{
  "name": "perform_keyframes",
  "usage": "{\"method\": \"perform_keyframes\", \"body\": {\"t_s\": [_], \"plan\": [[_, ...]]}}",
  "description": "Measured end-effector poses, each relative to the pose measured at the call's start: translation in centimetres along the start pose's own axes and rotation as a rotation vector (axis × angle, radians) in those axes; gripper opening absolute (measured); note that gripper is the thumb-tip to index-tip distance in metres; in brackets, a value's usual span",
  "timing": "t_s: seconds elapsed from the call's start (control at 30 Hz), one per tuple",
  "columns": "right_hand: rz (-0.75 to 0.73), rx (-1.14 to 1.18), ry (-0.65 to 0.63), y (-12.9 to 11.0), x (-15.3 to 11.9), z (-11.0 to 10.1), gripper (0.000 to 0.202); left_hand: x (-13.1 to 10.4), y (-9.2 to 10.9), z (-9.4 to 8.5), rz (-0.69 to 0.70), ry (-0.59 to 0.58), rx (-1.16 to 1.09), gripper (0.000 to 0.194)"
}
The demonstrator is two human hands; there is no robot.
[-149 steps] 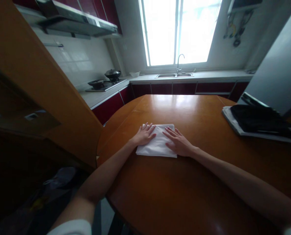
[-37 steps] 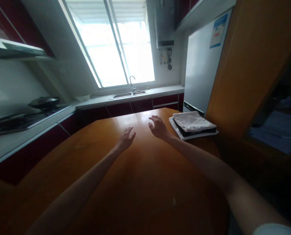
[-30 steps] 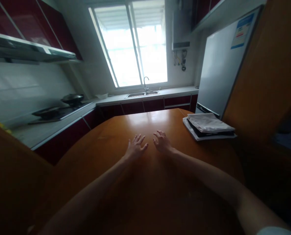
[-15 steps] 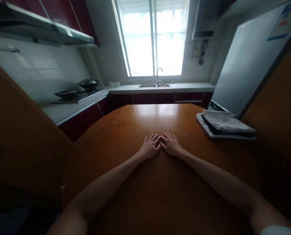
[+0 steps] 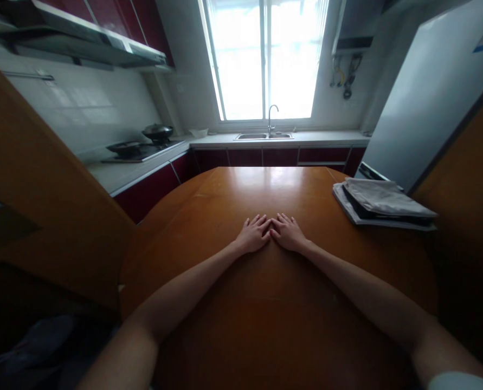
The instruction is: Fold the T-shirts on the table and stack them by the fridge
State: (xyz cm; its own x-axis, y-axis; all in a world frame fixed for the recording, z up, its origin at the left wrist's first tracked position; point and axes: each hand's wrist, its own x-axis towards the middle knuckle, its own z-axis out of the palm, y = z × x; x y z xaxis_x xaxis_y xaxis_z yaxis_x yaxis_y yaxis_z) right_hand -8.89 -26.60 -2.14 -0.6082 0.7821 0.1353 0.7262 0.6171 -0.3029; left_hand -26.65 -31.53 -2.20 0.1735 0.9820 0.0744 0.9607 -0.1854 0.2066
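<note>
My left hand (image 5: 254,235) lies palm down on the brown wooden table (image 5: 265,303), its fingers spread and holding nothing. Beside it my right hand (image 5: 288,233) rests flat on the same tabletop, fingers apart, also with nothing in it. The fingertips and thumbs of both hands meet or nearly meet at the middle. To the right of the hands, a stack of folded grey-white cloth (image 5: 383,197) with a dark layer inside sits near the table's right edge.
Behind the table runs a counter with a sink (image 5: 251,136) and tap (image 5: 271,119) under a window. A lidded pan (image 5: 158,131) and another pan (image 5: 124,148) stand on the stove at left. A fridge (image 5: 424,92) rises at right.
The view has turned slightly, so the room and table appear shifted right and a little up. Both hands stay in the same pose on the tabletop.
</note>
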Motion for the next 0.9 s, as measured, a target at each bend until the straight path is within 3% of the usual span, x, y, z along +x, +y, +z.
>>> {"method": "perform_keyframes", "body": {"t_s": [0.43,0.63,0.77,0.9], "plan": [[-0.013,0.036,0.032,0.4,0.2,0.4,0.055,0.3,-0.4,0.2,0.013,0.006,0.017,0.059],[-0.031,0.159,0.124,1.1,0.4,0.0,0.042,0.2,-0.3,0.0,0.012,0.001,0.039,0.059],[-0.026,0.290,0.335,3.6,0.5,-2.7,0.031,0.3,-0.3,-0.2,0.012,-0.009,0.058,0.059],[0.054,0.213,0.623,9.0,-0.7,-8.2,0.029,0.5,-0.6,0.0,0.012,-0.003,0.063,0.060]]}}
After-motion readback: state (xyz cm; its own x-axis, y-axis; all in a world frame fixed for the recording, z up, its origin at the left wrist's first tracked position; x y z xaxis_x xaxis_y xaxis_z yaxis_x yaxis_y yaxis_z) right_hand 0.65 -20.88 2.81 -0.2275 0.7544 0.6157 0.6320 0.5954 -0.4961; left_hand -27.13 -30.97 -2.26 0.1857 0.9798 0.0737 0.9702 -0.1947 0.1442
